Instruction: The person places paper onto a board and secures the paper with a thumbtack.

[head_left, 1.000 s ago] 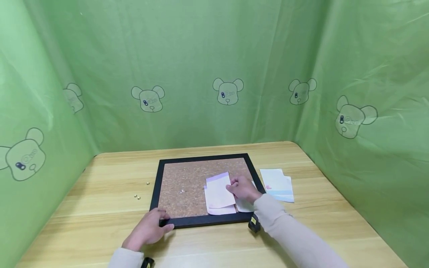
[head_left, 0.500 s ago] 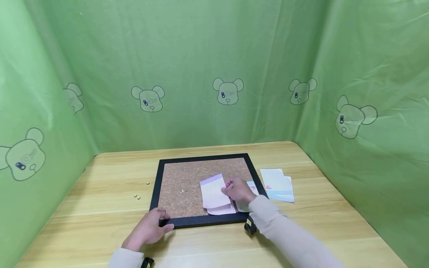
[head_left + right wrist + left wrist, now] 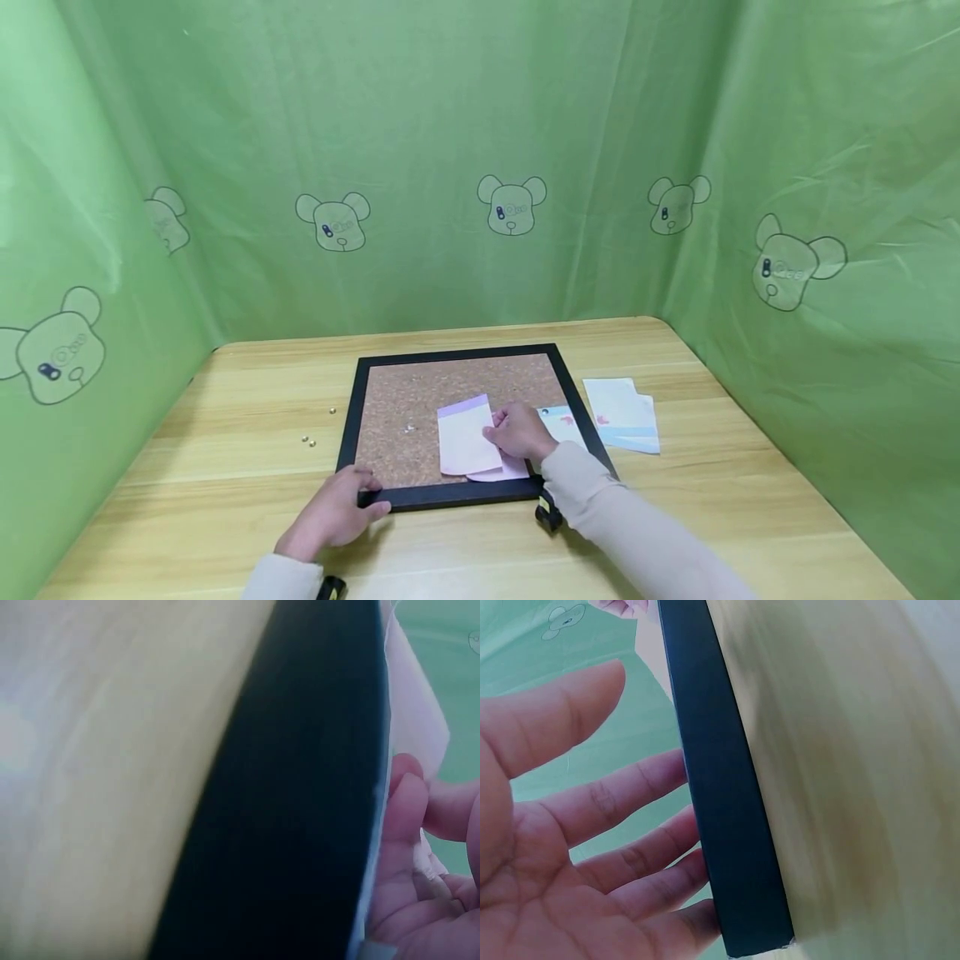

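A cork board [image 3: 412, 387] in a black frame [image 3: 450, 495] lies on the table. My right hand [image 3: 519, 432] pinches the right edge of a pale pink note sheet [image 3: 467, 442] with a purple top band, between thumb and fingers, over the board. Part of another pink sheet [image 3: 504, 472] shows beneath it. Right of that, a blue-banded sheet [image 3: 564, 425] with a small pink print lies on the cork, partly covered by my hand. My left hand [image 3: 333, 510] rests at the frame's front left corner; in the left wrist view its extended fingertips [image 3: 676, 761] touch the frame's side.
Several small round metallic tacks [image 3: 309, 442] lie on the table left of the board. Overlapping blue-banded sheets [image 3: 622, 412] lie just right of it. Green curtains [image 3: 420, 283] with bear-head prints close off the back and sides. A small whitish speck [image 3: 409, 428] sits on the cork.
My right hand has slid the pink sheet leftward and slightly toward me across the board, showing more of the blue-banded sheet. My left hand has stayed at the frame's corner.
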### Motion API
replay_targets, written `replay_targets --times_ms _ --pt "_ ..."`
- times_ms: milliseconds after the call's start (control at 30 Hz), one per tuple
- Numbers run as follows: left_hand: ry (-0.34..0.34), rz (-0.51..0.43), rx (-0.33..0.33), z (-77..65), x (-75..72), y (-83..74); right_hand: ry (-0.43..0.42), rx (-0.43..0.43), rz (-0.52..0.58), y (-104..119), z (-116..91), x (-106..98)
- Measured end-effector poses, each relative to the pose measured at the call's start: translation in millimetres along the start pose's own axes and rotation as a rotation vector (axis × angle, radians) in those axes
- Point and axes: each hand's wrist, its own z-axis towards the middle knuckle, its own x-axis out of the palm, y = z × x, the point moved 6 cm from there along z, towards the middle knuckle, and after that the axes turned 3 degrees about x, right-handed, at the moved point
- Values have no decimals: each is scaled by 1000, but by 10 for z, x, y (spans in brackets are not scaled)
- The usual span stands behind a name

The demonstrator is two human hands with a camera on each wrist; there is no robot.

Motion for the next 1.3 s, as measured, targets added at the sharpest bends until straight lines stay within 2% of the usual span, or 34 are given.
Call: replay_targets --times_ms 467,600,800,1300 --pt "-3 4 -5 -1 1 -5 37 -42 -65 98 -41 72" --pt "-5 11 6 6 5 -1 72 -51 -59 114 -46 100" --pt "-10 13 18 -1 -1 -4 121 -14 -33 142 -49 152" --pt "-9 15 8 12 9 3 142 -37 -37 262 -29 279"
